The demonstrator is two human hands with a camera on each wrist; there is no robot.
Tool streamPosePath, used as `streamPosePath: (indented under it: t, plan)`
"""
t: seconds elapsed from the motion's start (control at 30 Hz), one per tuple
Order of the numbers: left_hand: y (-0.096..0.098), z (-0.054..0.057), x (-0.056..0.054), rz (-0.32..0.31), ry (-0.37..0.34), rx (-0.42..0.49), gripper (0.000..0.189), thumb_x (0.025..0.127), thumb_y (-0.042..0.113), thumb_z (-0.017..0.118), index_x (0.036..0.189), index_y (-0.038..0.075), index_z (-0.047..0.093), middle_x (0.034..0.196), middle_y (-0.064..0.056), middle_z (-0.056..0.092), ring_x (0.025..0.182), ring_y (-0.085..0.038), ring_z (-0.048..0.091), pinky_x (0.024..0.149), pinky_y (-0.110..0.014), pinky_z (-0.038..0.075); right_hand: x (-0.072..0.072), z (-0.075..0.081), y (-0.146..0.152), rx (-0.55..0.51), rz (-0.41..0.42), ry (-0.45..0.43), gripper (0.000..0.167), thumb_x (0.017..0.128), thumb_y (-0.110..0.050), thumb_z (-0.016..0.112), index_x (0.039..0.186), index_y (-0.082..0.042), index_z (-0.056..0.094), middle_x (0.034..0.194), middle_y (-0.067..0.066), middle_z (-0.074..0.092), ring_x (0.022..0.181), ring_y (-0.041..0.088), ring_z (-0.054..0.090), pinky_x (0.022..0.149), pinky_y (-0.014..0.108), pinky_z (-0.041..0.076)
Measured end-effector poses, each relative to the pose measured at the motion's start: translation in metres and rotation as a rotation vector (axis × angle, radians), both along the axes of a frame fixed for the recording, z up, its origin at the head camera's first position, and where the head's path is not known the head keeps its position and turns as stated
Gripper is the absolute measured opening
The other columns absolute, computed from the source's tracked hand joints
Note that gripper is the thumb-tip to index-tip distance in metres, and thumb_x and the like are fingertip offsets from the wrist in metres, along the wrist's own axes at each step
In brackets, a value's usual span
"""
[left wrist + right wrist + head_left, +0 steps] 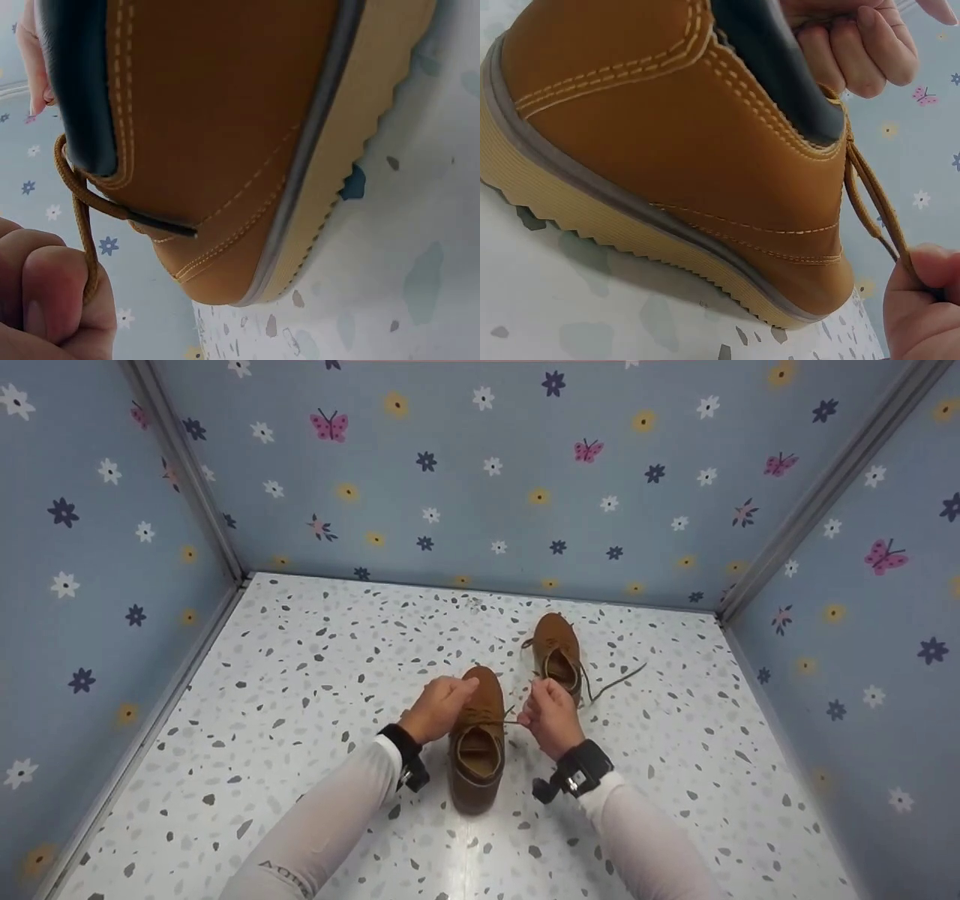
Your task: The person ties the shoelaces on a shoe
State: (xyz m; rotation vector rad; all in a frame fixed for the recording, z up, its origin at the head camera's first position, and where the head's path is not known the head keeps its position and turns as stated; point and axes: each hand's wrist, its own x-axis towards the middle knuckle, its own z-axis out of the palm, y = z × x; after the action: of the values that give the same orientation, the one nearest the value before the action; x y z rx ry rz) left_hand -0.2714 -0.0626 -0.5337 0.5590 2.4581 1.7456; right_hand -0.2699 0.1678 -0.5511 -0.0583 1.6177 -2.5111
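Note:
A brown lace-up shoe [474, 796] stands on the floor between my hands, toe pointing away. My left hand [437, 709] is at its left side, near the laces. In the left wrist view, curled fingers of that hand hold a loop of brown shoelace [84, 225], whose dark tip lies against the shoe's side. My right hand [553, 720] pinches a lace drawn out to the right of the shoe. Seen from the right wrist, thumb and finger grip the lace strands [874, 191] coming from the shoe's front. The laces meet over the tongue.
A second brown shoe [553, 628] stands farther off to the right, partly behind my right hand, with a loose lace [619, 681] trailing on the speckled floor [337, 675]. Blue floral panels [487, 472] close off the back and both sides, with grey metal posts [187, 472] at the corners.

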Motion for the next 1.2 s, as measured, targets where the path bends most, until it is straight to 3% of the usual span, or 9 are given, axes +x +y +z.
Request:
streamPosePath:
  t: [0.17, 0.37, 0.43, 0.53, 0.7, 0.9, 1.03, 1.2]
  plan:
    - [0.0, -0.002, 0.003, 0.022, -0.004, 0.072, 0.053, 0.11, 0.033, 0.045, 0.059, 0.018, 0.037, 0.058, 0.007, 0.033, 0.055, -0.01, 0.031, 0.058, -0.025, 0.028, 0.001, 0.001, 0.004, 0.041, 0.01, -0.011, 0.031, 0.114, -0.018, 0.041, 0.084, -0.015, 0.044, 0.065, -0.005, 0.037, 0.059, 0.012, 0.037, 0.066, 0.029, 0.044]
    - [-0.003, -0.008, 0.005, -0.005, -0.069, 0.199, 0.049, 0.11, 0.027, 0.049, 0.065, 0.013, 0.039, 0.061, 0.006, 0.035, 0.056, -0.012, 0.035, 0.058, -0.026, 0.033, 0.004, -0.001, 0.016, 0.089, 0.001, -0.033, 0.025, 0.112, -0.014, 0.047, 0.089, -0.012, 0.055, 0.083, 0.002, 0.066, 0.079, 0.015, 0.066, 0.086, 0.035, 0.06]
    - [-0.006, -0.008, 0.005, -0.015, -0.101, 0.244, 0.044, 0.11, 0.025, 0.05, 0.068, 0.012, 0.042, 0.061, 0.006, 0.038, 0.057, -0.014, 0.038, 0.057, -0.026, 0.036, 0.005, -0.001, 0.022, 0.171, -0.02, -0.022, 0.023, 0.111, -0.012, 0.048, 0.09, -0.008, 0.058, 0.09, 0.006, 0.073, 0.085, 0.018, 0.072, 0.089, 0.036, 0.062]
    - [-0.01, -0.008, 0.005, 0.007, -0.109, 0.276, 0.037, 0.108, 0.02, 0.053, 0.073, 0.011, 0.046, 0.065, 0.005, 0.042, 0.061, -0.016, 0.044, 0.058, -0.026, 0.04, 0.008, 0.0, 0.032, 0.381, -0.044, 0.005, 0.022, 0.109, -0.014, 0.053, 0.092, -0.004, 0.062, 0.094, 0.01, 0.077, 0.086, 0.02, 0.076, 0.085, 0.036, 0.064]
    - [-0.017, -0.006, 0.008, 0.066, -0.029, 0.14, 0.029, 0.103, 0.015, 0.063, 0.076, 0.011, 0.053, 0.068, 0.005, 0.046, 0.063, -0.01, 0.045, 0.061, -0.023, 0.039, 0.01, 0.004, 0.043, 0.687, 0.014, 0.071, 0.023, 0.106, -0.019, 0.06, 0.095, -0.001, 0.067, 0.092, 0.011, 0.076, 0.077, 0.02, 0.075, 0.074, 0.038, 0.065]
    - [-0.022, -0.005, 0.015, 0.011, 0.016, 0.0, 0.024, 0.098, 0.017, 0.069, 0.081, 0.007, 0.057, 0.07, 0.003, 0.047, 0.062, -0.007, 0.045, 0.059, -0.022, 0.038, 0.009, 0.006, 0.045, 0.78, 0.047, 0.099, 0.025, 0.105, -0.02, 0.064, 0.092, 0.002, 0.068, 0.089, 0.014, 0.076, 0.069, 0.016, 0.071, 0.067, 0.034, 0.063]
    - [-0.024, -0.002, 0.018, -0.042, 0.043, -0.065, 0.016, 0.097, 0.016, 0.07, 0.085, 0.01, 0.061, 0.077, 0.002, 0.055, 0.071, -0.009, 0.051, 0.066, -0.022, 0.043, 0.009, 0.007, 0.046, 0.83, 0.079, 0.12, 0.025, 0.105, -0.022, 0.064, 0.093, -0.001, 0.069, 0.088, 0.012, 0.076, 0.068, 0.015, 0.071, 0.066, 0.032, 0.062]
    - [-0.026, 0.0, 0.022, -0.034, 0.036, -0.181, 0.009, 0.094, 0.02, 0.073, 0.09, 0.018, 0.065, 0.088, 0.003, 0.066, 0.082, -0.01, 0.062, 0.075, -0.025, 0.053, 0.009, 0.01, 0.05, 0.919, 0.11, 0.18, 0.022, 0.104, -0.021, 0.064, 0.092, -0.004, 0.07, 0.088, 0.012, 0.076, 0.069, 0.017, 0.071, 0.064, 0.03, 0.061]
